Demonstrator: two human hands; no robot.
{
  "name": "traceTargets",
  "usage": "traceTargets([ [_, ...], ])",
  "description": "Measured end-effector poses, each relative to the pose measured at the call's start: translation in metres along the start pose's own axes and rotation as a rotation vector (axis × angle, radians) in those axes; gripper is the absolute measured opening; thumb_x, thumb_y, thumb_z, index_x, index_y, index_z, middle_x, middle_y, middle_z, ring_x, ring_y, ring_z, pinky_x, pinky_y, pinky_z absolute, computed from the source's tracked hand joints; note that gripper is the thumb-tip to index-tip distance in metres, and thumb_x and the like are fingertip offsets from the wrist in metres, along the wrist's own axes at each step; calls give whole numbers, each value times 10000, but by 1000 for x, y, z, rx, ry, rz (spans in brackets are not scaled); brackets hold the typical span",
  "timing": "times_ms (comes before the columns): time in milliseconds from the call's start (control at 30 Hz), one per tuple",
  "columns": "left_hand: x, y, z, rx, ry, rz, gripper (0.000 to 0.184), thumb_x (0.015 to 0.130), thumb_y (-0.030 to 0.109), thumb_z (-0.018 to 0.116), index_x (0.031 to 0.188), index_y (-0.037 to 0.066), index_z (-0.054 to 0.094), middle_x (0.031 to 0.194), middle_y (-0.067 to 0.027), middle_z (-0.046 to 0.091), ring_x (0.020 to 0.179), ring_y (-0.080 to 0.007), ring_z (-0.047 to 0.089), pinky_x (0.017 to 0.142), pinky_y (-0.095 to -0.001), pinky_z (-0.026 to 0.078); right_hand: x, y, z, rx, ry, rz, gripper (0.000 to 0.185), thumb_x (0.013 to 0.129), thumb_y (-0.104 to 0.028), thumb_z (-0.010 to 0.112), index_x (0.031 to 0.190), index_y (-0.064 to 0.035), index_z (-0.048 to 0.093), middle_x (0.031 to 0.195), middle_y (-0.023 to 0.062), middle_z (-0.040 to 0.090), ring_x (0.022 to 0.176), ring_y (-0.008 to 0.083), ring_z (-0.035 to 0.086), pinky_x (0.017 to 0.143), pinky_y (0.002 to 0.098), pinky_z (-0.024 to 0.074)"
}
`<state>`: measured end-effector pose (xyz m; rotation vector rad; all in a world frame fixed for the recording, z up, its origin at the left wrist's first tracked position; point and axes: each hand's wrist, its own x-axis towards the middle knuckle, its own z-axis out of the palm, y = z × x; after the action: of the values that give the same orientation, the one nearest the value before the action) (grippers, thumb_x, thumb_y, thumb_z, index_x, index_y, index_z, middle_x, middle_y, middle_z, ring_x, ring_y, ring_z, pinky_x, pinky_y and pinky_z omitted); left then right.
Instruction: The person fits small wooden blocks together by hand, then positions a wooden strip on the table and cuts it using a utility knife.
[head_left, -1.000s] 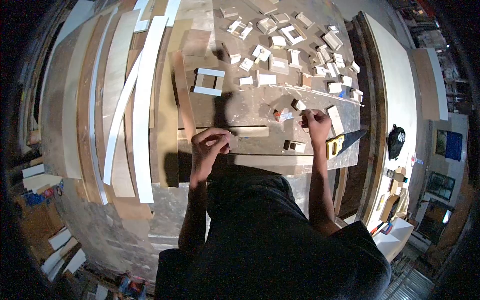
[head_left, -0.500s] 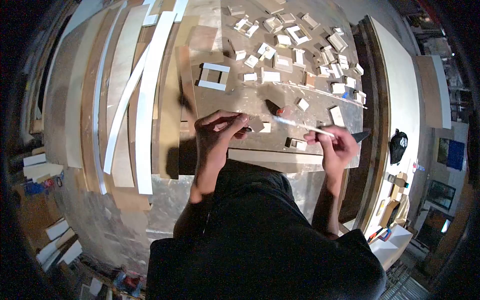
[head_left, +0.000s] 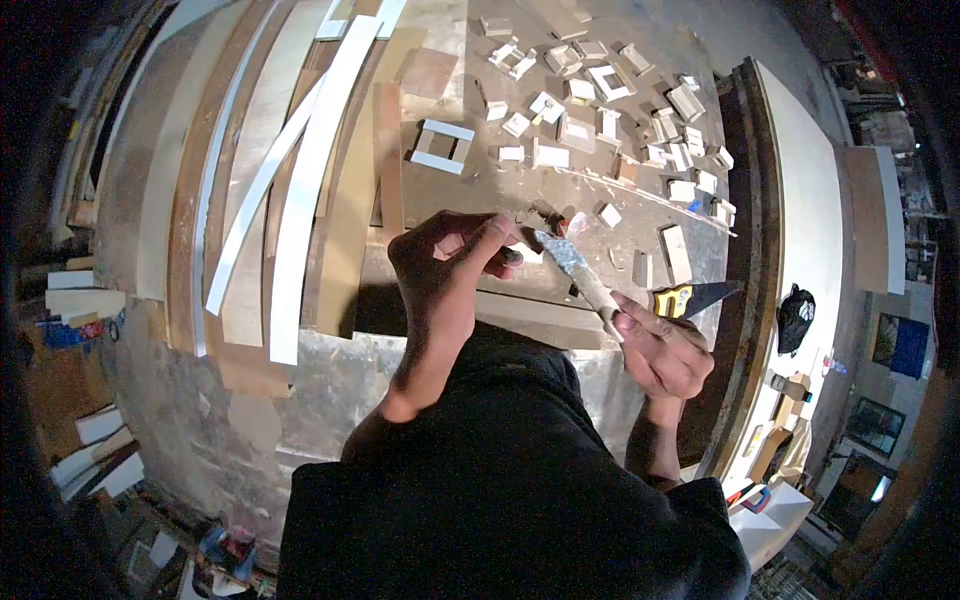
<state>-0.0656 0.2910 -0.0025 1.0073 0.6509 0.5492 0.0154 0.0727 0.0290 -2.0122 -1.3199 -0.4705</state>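
Observation:
My right hand [head_left: 665,350] is closed round the pale handle of a knife [head_left: 578,268]. Its flat, smeared blade points up and left toward my other hand. My left hand [head_left: 455,262] has thumb and forefinger pinched together, close to the blade tip. Whatever sits in that pinch is too small and shaded to name. Just right of the right hand lies a handsaw [head_left: 680,300] with a yellow and black handle. A white and tan wooden frame [head_left: 442,146] rests on the table beyond my left hand.
Many small wooden blocks and frames [head_left: 578,132] are scattered over the far right of the table. Long boards and white strips [head_left: 325,190] lie along the left side. A pale panel [head_left: 805,200] runs along the right, with a black object [head_left: 797,318] on it.
My right hand has moved down and turned the knife, so its flat blade now shows. The saw's yellow handle has come into view. My left hand stays pinched, shifted slightly.

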Motion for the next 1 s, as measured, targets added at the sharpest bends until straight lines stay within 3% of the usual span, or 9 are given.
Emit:
traceTargets([
  [33,-3,1,2,0,-3,5,102,875,54,726,885,-44,698,760,-111,715,587,-155,674,514,-256,531,-5,2,1,-5,17,-25,187,750,-63,831,912,-118,755,974,28,765,698,160,722,644,267,594],
  [333,-19,-9,10,-31,51,7,84,857,36,711,842,-45,694,724,-105,701,554,-151,661,479,-254,511,-25,3,-25,-91,14,-63,112,786,-58,802,857,-102,727,998,33,762,643,140,699,573,252,569],
  [533,-30,-9,20,46,62,31,94,850,35,722,833,-50,686,729,-108,700,558,-154,664,481,-256,520,-28,-7,-16,-49,-2,-34,185,779,-53,798,931,-142,742,1035,27,755,657,137,697,622,250,574],
  [600,-29,-18,18,-74,73,0,90,847,32,728,839,-47,686,742,-108,704,561,-153,663,485,-256,524,-28,-9,-17,-40,-8,-93,143,740,-8,820,841,-76,746,927,97,763,579,150,676,518,241,523],
  [767,-33,-16,20,-60,88,44,101,862,40,727,856,-52,686,751,-103,705,576,-139,657,505,-258,539,-46,-4,-23,-139,-10,-39,158,762,-105,824,893,-117,736,1015,22,759,579,122,664,566,260,554],
  [833,-36,-15,22,-20,70,80,110,874,48,724,869,-55,685,762,-102,707,593,-133,659,517,-258,546,-51,0,-16,142,160,206,99,828,-52,762,867,-53,671,935,112,754,529,129,649,518,278,553],
  [867,-38,-17,22,-33,26,135,113,886,50,717,895,-57,683,782,-101,710,622,-129,664,536,-258,556,-50,-2,-12,142,164,206,99,828,-52,762,867,-53,671,935,112,754,529,129,649,518,278,553],
  [933,-41,-18,27,-45,-19,193,117,898,53,711,920,-58,681,802,-100,712,652,-125,669,554,-258,565,-40,-10,0,920,504,670,77,908,-23,654,863,-28,591,822,176,726,508,160,652,490,290,561],
  [1000,-46,-14,31,-46,-21,233,113,898,62,712,921,-45,682,824,-110,711,649,-156,657,543,-293,539,-39,-5,2,1070,509,782,100,957,-65,601,879,-41,543,757,185,701,501,196,655,486,301,573],
])
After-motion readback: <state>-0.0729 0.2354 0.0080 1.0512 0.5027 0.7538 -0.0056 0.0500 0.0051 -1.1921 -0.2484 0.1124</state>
